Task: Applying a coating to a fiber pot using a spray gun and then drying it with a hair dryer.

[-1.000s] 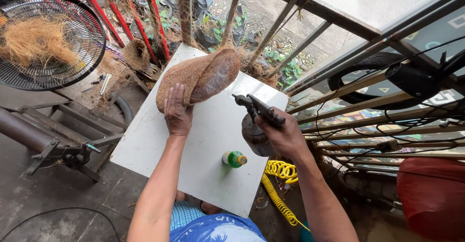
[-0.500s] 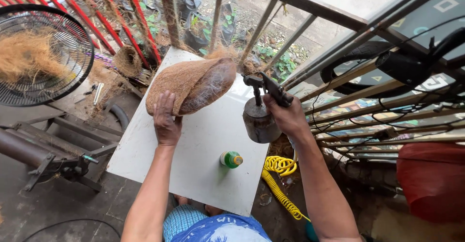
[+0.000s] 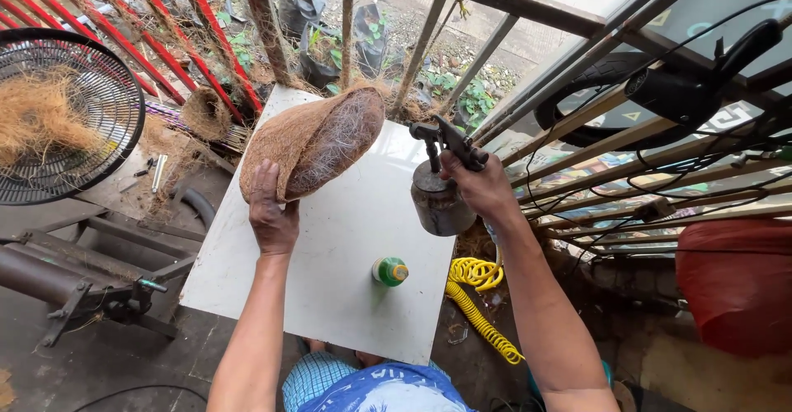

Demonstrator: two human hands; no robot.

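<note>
1. The left hand point(image 3: 271, 214) sits left of centre in the frame, palm down, its fingers point(image 3: 262, 183) spread over the lower edge of a brown coconut-fibre shell point(image 3: 309, 138) and pressing it where it rests.
2. The fibre shell lies on the white counter point(image 3: 330, 296) toward the upper middle of the frame, tilted so its open, hairy inside faces right, toward the spray gun.
3. The right hand point(image 3: 478, 185) is right of centre, its fingers point(image 3: 459, 169) wrapped closed around the dark handle of a metal spray gun point(image 3: 437, 181).
4. The spray gun hangs over the counter's right edge; its round grey cup is below the handle and its nozzle points left at the shell, near it but not touching.
5. A small green bottle with an orange cap point(image 3: 389, 271) stands upright on the counter in the lower middle of the frame, between the two forearms and well apart from the shell.
6. A coiled yellow air hose point(image 3: 478, 296) lies on the ground just right of the counter, below the right forearm.
7. At the left edge of the frame a round black fan guard point(image 3: 124, 82) holds a heap of loose tan fibre point(image 3: 41, 115).
8. Red metal bars point(image 3: 206, 32) cross the upper left, and a small fibre nest point(image 3: 206, 111) sits at their foot.
9. A red bag point(image 3: 734, 296) fills the lower right corner.
</note>
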